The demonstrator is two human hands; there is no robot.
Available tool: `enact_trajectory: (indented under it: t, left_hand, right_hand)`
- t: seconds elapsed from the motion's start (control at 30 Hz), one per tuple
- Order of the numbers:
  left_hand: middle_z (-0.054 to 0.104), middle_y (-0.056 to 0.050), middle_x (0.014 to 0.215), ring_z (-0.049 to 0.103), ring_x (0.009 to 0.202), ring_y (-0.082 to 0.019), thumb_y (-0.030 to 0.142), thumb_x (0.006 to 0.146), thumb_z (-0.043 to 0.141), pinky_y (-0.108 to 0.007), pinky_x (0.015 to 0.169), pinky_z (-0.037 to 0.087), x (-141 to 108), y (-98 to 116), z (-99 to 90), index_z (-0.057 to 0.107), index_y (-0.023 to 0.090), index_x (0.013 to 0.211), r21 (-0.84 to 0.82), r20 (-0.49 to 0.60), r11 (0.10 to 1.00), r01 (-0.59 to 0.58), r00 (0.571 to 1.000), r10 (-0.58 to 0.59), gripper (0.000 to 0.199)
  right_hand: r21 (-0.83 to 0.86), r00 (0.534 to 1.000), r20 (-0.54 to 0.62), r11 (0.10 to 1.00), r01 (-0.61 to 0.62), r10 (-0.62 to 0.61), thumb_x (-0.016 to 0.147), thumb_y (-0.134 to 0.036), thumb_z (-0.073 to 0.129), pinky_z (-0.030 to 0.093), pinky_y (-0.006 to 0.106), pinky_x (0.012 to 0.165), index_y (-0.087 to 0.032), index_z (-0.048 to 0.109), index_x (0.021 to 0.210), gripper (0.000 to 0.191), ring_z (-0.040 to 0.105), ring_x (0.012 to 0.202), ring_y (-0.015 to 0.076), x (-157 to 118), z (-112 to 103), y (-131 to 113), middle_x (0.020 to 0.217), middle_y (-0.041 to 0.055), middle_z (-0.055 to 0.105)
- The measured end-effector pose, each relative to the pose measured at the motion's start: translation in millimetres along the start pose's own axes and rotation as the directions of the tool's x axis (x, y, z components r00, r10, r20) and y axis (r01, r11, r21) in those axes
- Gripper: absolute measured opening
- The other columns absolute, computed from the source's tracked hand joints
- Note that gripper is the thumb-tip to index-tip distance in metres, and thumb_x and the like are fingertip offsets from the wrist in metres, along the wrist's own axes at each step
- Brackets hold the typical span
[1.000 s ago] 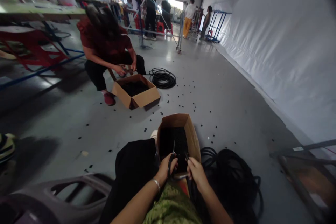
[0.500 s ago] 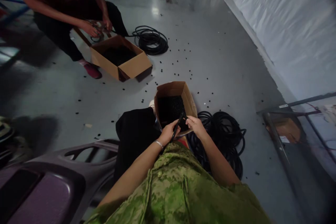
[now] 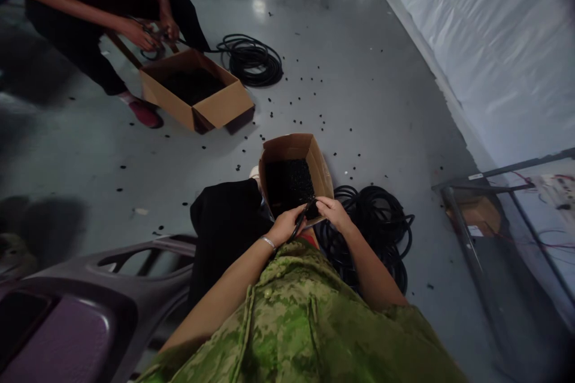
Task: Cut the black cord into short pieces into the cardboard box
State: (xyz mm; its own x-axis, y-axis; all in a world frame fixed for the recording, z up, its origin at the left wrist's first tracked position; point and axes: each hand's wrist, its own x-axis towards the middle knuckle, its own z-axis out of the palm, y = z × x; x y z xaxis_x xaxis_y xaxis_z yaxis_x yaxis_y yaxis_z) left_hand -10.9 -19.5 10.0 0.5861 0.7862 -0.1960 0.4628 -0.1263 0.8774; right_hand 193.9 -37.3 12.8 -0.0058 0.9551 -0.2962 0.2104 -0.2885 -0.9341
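My left hand (image 3: 287, 225) is closed around a slim black length (image 3: 300, 220) that looks like hose, its upper end pointing toward my other hand. My right hand (image 3: 331, 210) pinches at that end with fingers bent; whatever lies between its fingertips is too small and dark to make out. Both hands meet over the near edge of an open cardboard box (image 3: 322, 169), which holds many small black pieces (image 3: 297, 176). Beside my right forearm, coils of black hose (image 3: 381, 221) lie on the floor.
At the upper left a seated co-worker's hands (image 3: 155, 36) work above another cardboard box (image 3: 224, 102) with dark contents. A coil of black hose (image 3: 256, 63) lies beside it. Small black bits dot the floor. A plastic chair (image 3: 148, 251) stands left, a metal frame (image 3: 462, 221) right.
The whole view has shifted slightly, with things now a little further left and up. My right hand's fingers have come closer to the hose's end by my left hand.
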Motion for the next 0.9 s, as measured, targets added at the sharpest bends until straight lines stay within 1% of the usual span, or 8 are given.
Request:
enact_trajectory:
  t: [0.1,0.2,0.3,0.4,0.53,0.63,0.73,0.9]
  left_hand:
    - [0.076,-0.006,0.106,0.071,0.087,-0.020,0.019,0.084,0.056,-0.027,0.083,0.051,-1,1,-0.5,0.055,0.019,0.144,0.031,0.014,1.000,0.003,1.000,-0.004,0.059]
    - [0.076,-0.007,0.107,0.071,0.088,-0.022,0.020,0.084,0.056,-0.028,0.081,0.051,-1,3,-1.9,0.056,0.019,0.143,0.083,0.036,0.996,0.021,0.999,-0.024,0.059]
    - [0.076,-0.008,0.108,0.071,0.090,-0.022,0.020,0.084,0.056,-0.027,0.081,0.050,-1,5,-4.0,0.056,0.019,0.143,0.123,0.057,0.992,0.028,0.998,-0.035,0.058]
    - [0.076,-0.008,0.108,0.071,0.091,-0.023,0.021,0.084,0.056,-0.027,0.081,0.050,-1,7,-6.5,0.056,0.020,0.143,0.147,0.083,0.988,0.045,0.995,-0.057,0.059]
    - [0.076,-0.008,0.109,0.071,0.093,-0.023,0.023,0.085,0.056,-0.027,0.082,0.050,-1,12,-9.2,0.054,0.021,0.144,0.200,0.125,0.977,0.070,0.987,-0.096,0.058]
    - [0.075,-0.009,0.107,0.071,0.094,-0.023,0.023,0.087,0.054,-0.027,0.081,0.050,-1,12,-8.5,0.049,0.020,0.147,0.271,0.155,0.958,0.088,0.979,-0.133,0.060]
    - [0.075,-0.010,0.110,0.071,0.097,-0.023,0.024,0.088,0.054,-0.027,0.081,0.050,0,8,-5.7,0.047,0.019,0.147,0.332,0.173,0.940,0.074,0.975,-0.138,0.060]
    - [0.074,-0.012,0.111,0.071,0.095,-0.024,0.028,0.092,0.050,-0.027,0.080,0.049,0,2,-1.1,0.053,0.018,0.140,0.361,0.142,0.929,0.082,0.980,-0.142,0.048]
  right_hand:
    - [-0.029,0.999,0.018,0.999,-0.027,0.028,0.083,-0.052,0.060,0.033,0.023,0.051,-0.015,0.071,0.105,0.044,0.041,0.052,0.0107,2,-3,-1,0.058,-0.0041,0.050]
    - [-0.061,0.997,0.069,0.998,-0.021,0.025,0.084,-0.051,0.058,0.036,0.023,0.054,-0.017,0.070,0.086,0.037,0.045,0.054,0.0109,3,-4,-2,0.061,-0.0022,0.056]
    - [-0.091,0.997,0.081,0.996,0.021,-0.014,0.085,-0.048,0.055,0.038,0.024,0.058,-0.018,0.064,0.071,0.035,0.048,0.056,0.0114,4,-4,-4,0.061,-0.0012,0.057]
    - [-0.111,0.996,0.086,0.993,0.032,-0.023,0.085,-0.046,0.054,0.036,0.024,0.057,-0.018,0.061,0.068,0.033,0.045,0.054,0.0107,4,-3,-5,0.061,-0.0018,0.056]
    - [-0.137,0.995,0.104,0.990,0.016,-0.001,0.085,-0.045,0.052,0.033,0.023,0.054,-0.019,0.058,0.066,0.033,0.040,0.051,0.0105,3,-2,-6,0.053,-0.0046,0.047]
    - [-0.186,0.993,0.112,0.981,0.049,-0.028,0.087,-0.045,0.051,0.032,0.023,0.053,-0.020,0.057,0.065,0.033,0.040,0.051,0.0116,3,-1,-5,0.050,-0.0050,0.043]
    - [-0.259,0.991,0.115,0.961,0.100,-0.072,0.089,-0.043,0.049,0.034,0.023,0.055,-0.021,0.056,0.064,0.034,0.044,0.056,0.0137,4,1,-3,0.051,-0.0035,0.044]
    - [-0.400,0.983,0.140,0.901,0.168,-0.121,0.091,-0.035,0.046,0.038,0.023,0.064,-0.020,0.057,0.065,0.032,0.051,0.064,0.0142,7,2,0,0.063,-0.0009,0.056]
